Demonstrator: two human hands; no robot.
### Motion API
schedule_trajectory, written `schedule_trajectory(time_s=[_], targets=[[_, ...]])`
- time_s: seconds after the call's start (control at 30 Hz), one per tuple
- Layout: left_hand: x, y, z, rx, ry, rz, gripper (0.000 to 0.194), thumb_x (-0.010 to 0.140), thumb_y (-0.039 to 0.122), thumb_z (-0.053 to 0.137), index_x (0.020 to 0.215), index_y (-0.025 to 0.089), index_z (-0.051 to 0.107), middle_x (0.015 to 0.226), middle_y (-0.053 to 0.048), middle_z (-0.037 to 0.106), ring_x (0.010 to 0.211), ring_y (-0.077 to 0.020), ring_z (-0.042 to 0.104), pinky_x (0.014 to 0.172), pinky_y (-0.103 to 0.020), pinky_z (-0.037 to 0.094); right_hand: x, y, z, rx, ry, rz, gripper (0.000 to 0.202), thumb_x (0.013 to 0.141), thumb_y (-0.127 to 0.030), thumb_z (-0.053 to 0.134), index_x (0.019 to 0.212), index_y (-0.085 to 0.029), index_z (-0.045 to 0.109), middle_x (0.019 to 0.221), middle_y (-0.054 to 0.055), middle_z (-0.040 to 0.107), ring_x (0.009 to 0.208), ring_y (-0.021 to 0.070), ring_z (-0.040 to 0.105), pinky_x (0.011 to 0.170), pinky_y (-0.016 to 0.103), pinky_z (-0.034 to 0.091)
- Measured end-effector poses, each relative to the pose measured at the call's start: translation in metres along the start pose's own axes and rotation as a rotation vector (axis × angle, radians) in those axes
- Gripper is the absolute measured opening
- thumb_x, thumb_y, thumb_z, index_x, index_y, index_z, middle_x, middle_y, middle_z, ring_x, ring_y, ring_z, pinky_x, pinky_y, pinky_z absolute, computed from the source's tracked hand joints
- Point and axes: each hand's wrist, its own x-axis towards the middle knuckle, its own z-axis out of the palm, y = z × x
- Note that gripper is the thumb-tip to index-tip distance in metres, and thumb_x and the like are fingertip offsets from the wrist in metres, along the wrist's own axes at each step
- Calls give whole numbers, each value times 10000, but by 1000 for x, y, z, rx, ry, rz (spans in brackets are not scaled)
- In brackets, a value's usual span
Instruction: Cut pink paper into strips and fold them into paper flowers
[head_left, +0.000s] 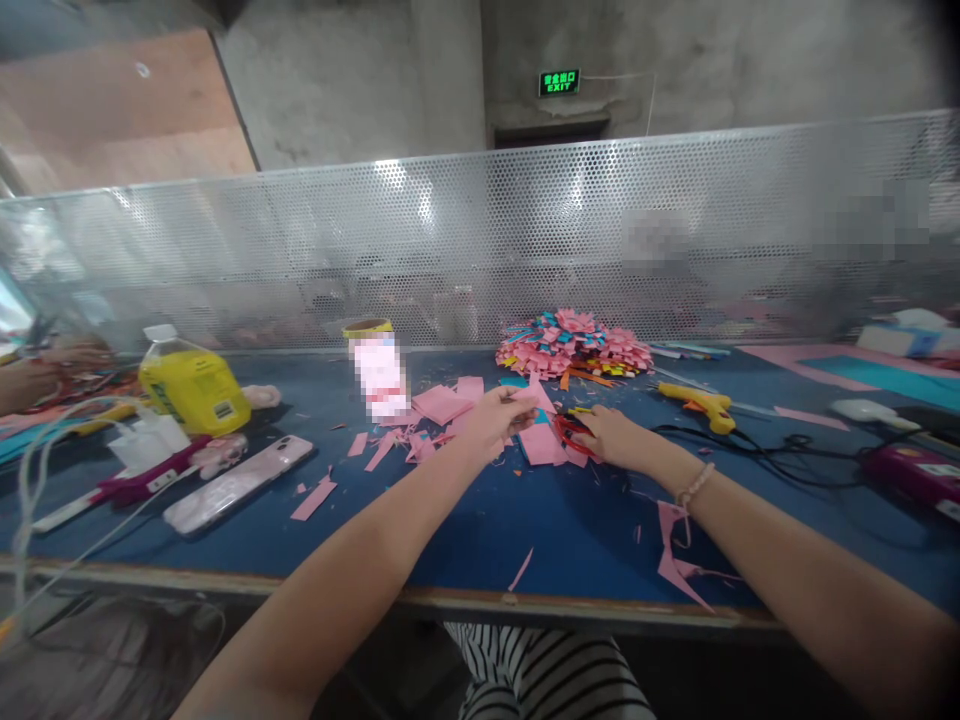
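Between the fingers of my left hand point(500, 418) is a piece of pink paper point(537, 394), held up over the table. My right hand point(606, 436) is closed round red-handled scissors point(574, 436), close to the right side of that paper. Just under both hands lie more pink paper pieces point(541, 444) and a bit of blue paper. Left of my left hand, pink sheets and offcuts point(442, 402) are scattered. Behind my hands rises a heap of pink, blue, yellow and orange fringed paper pieces point(574, 342). The scissor blades are hard to make out.
On the left are a bottle of yellow liquid point(196, 385), a phone point(238, 485), a purple power strip point(154, 472) with cables, and another person's hand point(79, 355). A propped lit screen point(379, 376) stands mid-table. At right lie a yellow glue gun point(701, 403) and cords. A perforated metal panel point(300, 250) stands behind.
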Motion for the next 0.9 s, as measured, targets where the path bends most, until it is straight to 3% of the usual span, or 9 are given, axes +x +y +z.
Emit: schedule_trajectory(time_s=[0.27,0.5,0.73,0.9], targets=[[-2,5,5,-82,62,-25,215,633,46,565,626,161,384,547,-17,588,562,-131,608,632,-263,477,6,-7,-4,-31,-64,256,411,707,-390,469,944,-55,499,875,169,590,781,236,565,597,257,369],[1,7,-2,-187,33,162,199,598,54,612,657,147,446,596,-18,606,629,-115,608,721,-263,469,4,-6,-13,34,-76,283,299,702,-410,446,775,-131,527,814,130,618,755,229,582,572,250,354],[3,11,-5,-215,70,211,86,609,127,631,625,127,546,580,-14,599,582,-92,589,616,-211,470,1,-20,-25,370,119,299,381,680,-570,420,674,-189,410,675,53,571,595,167,532,494,244,346],[4,11,-4,-195,113,204,87,627,118,619,600,114,537,549,-21,590,577,-106,596,587,-211,460,0,-21,-19,697,109,266,397,683,-594,397,653,-199,393,599,-2,516,536,134,482,476,247,363]])
